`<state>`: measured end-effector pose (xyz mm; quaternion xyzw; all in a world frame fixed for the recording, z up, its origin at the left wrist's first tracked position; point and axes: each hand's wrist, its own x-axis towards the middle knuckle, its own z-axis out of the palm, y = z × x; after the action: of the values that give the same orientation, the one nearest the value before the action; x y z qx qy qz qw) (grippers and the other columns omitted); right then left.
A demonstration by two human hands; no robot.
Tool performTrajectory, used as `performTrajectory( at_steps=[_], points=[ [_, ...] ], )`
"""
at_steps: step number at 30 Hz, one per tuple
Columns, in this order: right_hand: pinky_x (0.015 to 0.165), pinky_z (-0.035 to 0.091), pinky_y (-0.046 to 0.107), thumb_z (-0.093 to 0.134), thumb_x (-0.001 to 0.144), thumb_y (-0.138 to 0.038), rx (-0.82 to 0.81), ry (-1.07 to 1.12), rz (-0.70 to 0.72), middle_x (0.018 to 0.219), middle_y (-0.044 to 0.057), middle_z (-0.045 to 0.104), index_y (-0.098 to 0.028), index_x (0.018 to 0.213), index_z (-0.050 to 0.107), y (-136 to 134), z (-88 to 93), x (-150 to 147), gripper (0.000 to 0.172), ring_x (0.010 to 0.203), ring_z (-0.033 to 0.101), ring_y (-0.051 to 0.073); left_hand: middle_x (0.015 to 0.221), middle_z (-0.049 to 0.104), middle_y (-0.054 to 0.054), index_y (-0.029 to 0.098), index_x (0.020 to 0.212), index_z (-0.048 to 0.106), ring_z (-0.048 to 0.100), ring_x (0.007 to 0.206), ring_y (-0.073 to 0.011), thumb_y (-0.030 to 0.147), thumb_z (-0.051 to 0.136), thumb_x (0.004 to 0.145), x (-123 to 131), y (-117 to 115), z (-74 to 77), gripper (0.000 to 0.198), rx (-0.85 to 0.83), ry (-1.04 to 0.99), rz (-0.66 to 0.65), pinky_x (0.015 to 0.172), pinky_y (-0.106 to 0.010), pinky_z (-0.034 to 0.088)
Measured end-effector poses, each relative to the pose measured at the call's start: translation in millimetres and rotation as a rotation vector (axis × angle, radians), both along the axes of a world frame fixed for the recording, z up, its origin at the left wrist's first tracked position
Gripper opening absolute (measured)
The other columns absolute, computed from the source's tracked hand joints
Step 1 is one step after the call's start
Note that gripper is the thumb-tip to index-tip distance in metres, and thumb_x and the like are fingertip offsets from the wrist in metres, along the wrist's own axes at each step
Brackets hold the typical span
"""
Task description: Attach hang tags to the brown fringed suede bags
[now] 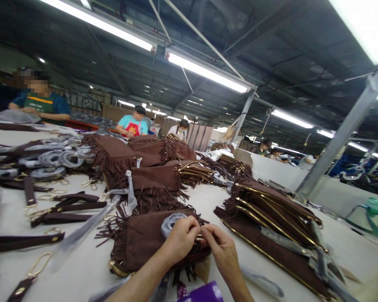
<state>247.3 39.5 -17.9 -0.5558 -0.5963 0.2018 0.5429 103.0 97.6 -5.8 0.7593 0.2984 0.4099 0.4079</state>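
Note:
A brown fringed bag (141, 235) lies flat in front of me, its fringe spread to the left and a gold corner showing at its lower left. A coiled strap in clear plastic (170, 224) rests on it. Over the bag's right part, my left hand (184, 237) is closed beside the coil, its fingertips at a small gold metal fitting (199, 237). My right hand (220, 245) pinches close against the left fingertips. Whatever its thumb and finger hold is too small to make out.
More fringed bags (154, 178) are piled behind. A stack of gold-edged bags (271, 209) stands on the right. Short brown straps with gold clips (71, 212) and plastic-wrapped coils (59, 159) cover the left. A purple item (203, 292) sits at the near edge. Co-workers (134, 123) are across the table.

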Motion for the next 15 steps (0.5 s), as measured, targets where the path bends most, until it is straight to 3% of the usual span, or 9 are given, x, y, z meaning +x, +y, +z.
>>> performTrajectory(
  at_steps=[8, 15],
  points=[
    [0.065, 0.039, 0.028, 0.042, 0.098, -0.030, 0.135, -0.561, -0.009, 0.072, 0.001, 0.053, -0.022, 0.074, 0.058, -6, 12.5, 1, 0.030, 0.069, 0.054, 0.017, 0.069, 0.058, -0.002, 0.020, 0.067, 0.049, 0.051, 0.069, -0.0170, 0.016, 0.043, 0.079, 3, -2, -3.2, 0.015, 0.042, 0.084, 0.047, 0.063, -0.027, 0.033],
    [0.064, 0.038, 0.026, 0.036, 0.098, -0.023, 0.089, -0.702, 0.031, 0.073, 0.000, 0.052, -0.022, 0.075, 0.054, -7, 17.2, 2, 0.030, 0.070, 0.054, 0.015, 0.070, 0.058, -0.001, 0.020, 0.068, 0.050, 0.051, 0.068, -0.0162, 0.011, 0.042, 0.080, 3, -6, -7.5, 0.016, 0.046, 0.102, 0.019, 0.062, -0.026, 0.035]
  ],
)
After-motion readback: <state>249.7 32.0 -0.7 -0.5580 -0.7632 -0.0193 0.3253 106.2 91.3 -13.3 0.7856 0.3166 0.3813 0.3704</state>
